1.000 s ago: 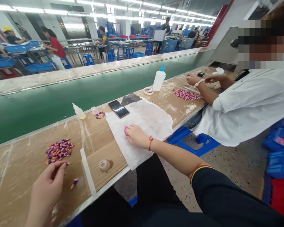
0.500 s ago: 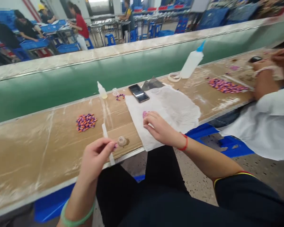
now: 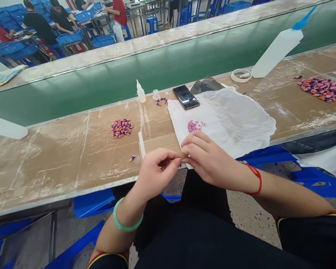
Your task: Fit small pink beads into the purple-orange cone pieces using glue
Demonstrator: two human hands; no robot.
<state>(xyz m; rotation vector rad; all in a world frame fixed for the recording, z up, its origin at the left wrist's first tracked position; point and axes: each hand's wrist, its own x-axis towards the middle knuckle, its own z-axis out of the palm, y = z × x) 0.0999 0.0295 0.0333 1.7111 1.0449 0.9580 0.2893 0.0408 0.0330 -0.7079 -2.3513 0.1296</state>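
left hand [image 3: 156, 170]: thumb and forefinger pinched shut, other fingers curled, jade-green bangle [image 3: 126, 224] on the wrist
right hand [image 3: 210, 160]: same pinch, fingertips touching the left's at the bench edge, red string [image 3: 256, 178] on the wrist
whatever sits in the pinch is hidden by the fingertips, can't tell what it is

nearest stuff: small heap of pink beads [image 3: 195, 125], tiny and granular, lying on a thin crinkled white sheet [image 3: 235, 119] just beyond the right hand
purple/orange pieces [image 3: 121, 127] in a loose pile further left, one stray piece [image 3: 132, 158] near the left hand, narrow white strip [image 3: 141, 144] between them
bench [image 3: 58, 149] is cardboard under glossy tape, scuffed
black phone [image 3: 186, 96] flat at the sheet's far corner, small clear nozzle bottle [image 3: 140, 92] upright to its left
big white squeeze bottle [image 3: 277, 50] with a blue tip, tape roll [image 3: 240, 75] beside it
matte green belt [image 3: 100, 82] behind the bench
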